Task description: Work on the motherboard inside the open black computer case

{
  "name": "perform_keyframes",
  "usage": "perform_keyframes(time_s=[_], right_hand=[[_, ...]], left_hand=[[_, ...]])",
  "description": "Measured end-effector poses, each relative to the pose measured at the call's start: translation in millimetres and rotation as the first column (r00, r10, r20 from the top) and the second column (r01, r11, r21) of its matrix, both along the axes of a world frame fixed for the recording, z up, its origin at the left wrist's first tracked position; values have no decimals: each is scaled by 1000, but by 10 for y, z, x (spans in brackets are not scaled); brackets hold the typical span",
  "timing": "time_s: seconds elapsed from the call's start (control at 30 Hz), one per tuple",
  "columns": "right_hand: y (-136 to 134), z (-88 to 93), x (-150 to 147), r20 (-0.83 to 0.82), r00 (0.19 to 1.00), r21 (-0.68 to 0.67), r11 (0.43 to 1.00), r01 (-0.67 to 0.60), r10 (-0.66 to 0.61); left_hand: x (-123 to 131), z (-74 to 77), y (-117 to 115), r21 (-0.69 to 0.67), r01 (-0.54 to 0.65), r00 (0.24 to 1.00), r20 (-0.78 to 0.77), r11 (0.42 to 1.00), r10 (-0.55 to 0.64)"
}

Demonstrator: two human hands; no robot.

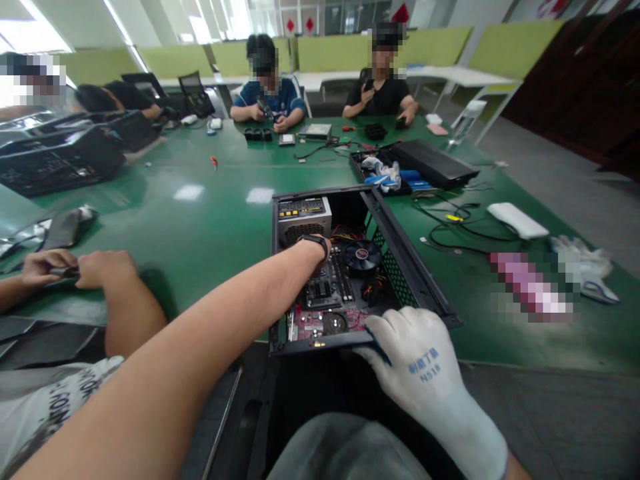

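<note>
An opened black computer case (417, 280) lies at the table's near edge, its inside facing up. My bare left arm (260, 283) reaches into it, with a dark wristband (326, 247) at the wrist. Beyond the band my left hand is hidden, near the power supply (305, 212) and above the motherboard (323, 290). A round fan (362, 256) sits to its right, among red and yellow wires. A red circuit card (310, 321) lies along the near side. My right hand (413, 350), in a white glove, is closed around the case's near rim.
Beyond the case stands an open black case (430, 163) with gloves (383, 172) on it. Cables (450, 230), a white pouch (517, 220) and another glove (585, 267) lie right. A co-worker's hands (105, 267) are close left. Two people sit across; a bottle (467, 121) stands far right.
</note>
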State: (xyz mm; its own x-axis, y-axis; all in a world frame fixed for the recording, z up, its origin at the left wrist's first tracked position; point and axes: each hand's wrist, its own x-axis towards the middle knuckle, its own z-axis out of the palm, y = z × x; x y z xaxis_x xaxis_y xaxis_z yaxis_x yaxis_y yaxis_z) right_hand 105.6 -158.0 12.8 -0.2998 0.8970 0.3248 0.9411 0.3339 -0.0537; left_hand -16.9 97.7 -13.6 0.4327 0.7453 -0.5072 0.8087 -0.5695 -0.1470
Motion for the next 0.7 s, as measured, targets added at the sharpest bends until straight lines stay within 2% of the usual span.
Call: perform_keyframes(time_s=[0.07, 0.13, 0.37, 0.7], right_hand=[[-3, 2, -2, 4, 1000, -1, 1000, -4, 4], [-7, 4, -3, 8, 1000, 3, 1000, 0, 0], [-8, -9, 15, 9, 1000, -2, 1000, 6, -6], [7, -74, 40, -20, 998, 41, 998, -52, 53]], left_hand=[[22, 81, -58, -45, 47, 985, -167, 998, -54], [34, 135, -94, -48, 95, 968, -227, 994, -103], [-11, 154, -74, -36, 37, 978, -202, 999, -43], [-33, 246, -160, -20, -11, 992, -129, 1000, 9]])
